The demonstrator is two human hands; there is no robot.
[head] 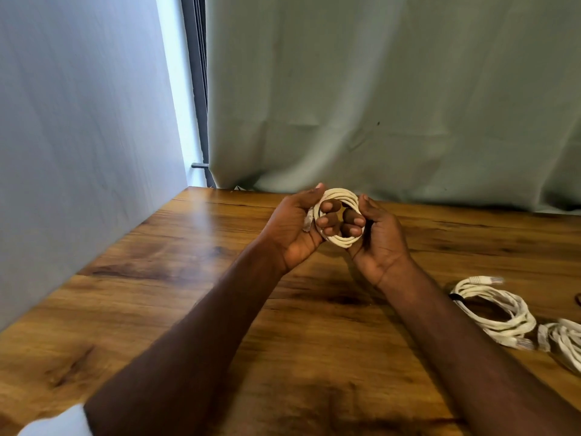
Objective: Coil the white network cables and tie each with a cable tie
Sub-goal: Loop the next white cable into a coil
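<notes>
- Presently both hands are raised above the wooden table (pixel 195 278), with a small coil of white network cable (pixel 341 196) held between them.
- Left hand (pixel 292 228): fingers curled through the middle of the coil, thumb laid over the outer rim. It looks like a grip meant to stop the loops springing apart.
- Right hand (pixel 377 237): fingers also hooked into the coil's centre from the other side, thumb on the rim. Two opposed grips keep the turns stacked and round.
- A plug end (pixel 309 221) sticks out beside the left palm, on the coil's left edge; probably the tail of the winding, pinned there so it cannot unwind.
- No cable tie visible on the held coil; I judge it wound but not yet tied. A hand must come free to fetch a tie, so the other must hold the loops alone.
- Well to the right of the held coil, a finished coil (pixel 496 313) lies flat on the table with a dark band (pixel 456 298) on its near-left side, apparently its tie.
- Farther right, a third bundle (pixel 566 341) is cut off by the frame edge; I cannot tell if it is tied.
- Behind the held coil hangs a pale green curtain (pixel 393 105).
</notes>
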